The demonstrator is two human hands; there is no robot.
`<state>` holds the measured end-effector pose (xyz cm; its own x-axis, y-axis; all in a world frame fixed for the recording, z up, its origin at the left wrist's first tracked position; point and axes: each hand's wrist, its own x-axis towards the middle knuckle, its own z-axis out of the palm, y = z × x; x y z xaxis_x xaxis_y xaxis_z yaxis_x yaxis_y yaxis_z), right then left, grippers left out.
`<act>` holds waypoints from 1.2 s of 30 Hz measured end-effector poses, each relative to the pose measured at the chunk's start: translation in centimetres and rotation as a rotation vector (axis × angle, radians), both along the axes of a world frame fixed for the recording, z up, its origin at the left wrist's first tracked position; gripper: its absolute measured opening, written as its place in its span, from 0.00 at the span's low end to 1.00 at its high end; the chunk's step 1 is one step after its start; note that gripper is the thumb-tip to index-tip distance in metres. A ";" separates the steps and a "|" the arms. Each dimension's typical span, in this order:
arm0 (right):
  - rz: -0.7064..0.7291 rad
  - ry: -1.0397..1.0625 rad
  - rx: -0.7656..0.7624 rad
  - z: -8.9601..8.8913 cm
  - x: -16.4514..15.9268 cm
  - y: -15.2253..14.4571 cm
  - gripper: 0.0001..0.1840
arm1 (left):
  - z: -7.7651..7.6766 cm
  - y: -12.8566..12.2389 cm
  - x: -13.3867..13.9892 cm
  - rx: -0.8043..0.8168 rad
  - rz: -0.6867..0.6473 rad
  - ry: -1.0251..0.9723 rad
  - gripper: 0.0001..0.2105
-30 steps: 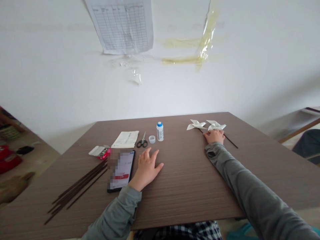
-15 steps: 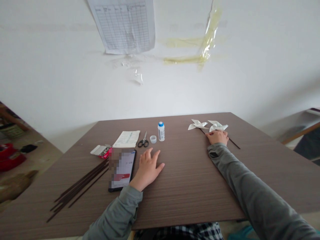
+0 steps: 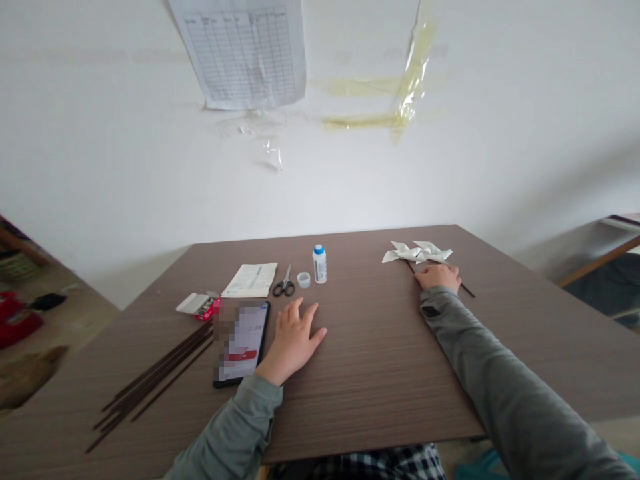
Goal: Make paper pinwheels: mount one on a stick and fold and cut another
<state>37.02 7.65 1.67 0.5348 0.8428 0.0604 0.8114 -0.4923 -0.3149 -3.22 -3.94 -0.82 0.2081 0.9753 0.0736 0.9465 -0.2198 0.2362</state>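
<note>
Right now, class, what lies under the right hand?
A dark stick shows left of the right hand, and a dark stick end shows at its right. The hand covers what lies between, so whether they join cannot be told.

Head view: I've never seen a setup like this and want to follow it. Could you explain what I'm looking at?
There's no machine here, just a person's two bare hands, seen by a camera worn on the head, looking forward and down.

On the table lie dark sticks, an open box, a phone, folded paper, scissors and a small cup; a bottle stands upright.

The left hand, fingers spread, holds nothing visible. The right hand covers part of the stems of two white pinwheels; its exact grip is hidden.
</note>
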 end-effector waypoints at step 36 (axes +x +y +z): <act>-0.204 0.053 0.044 0.2 3.2 -0.3 0.36 | 0.2 -0.3 -0.1 0.007 -0.003 -0.013 0.29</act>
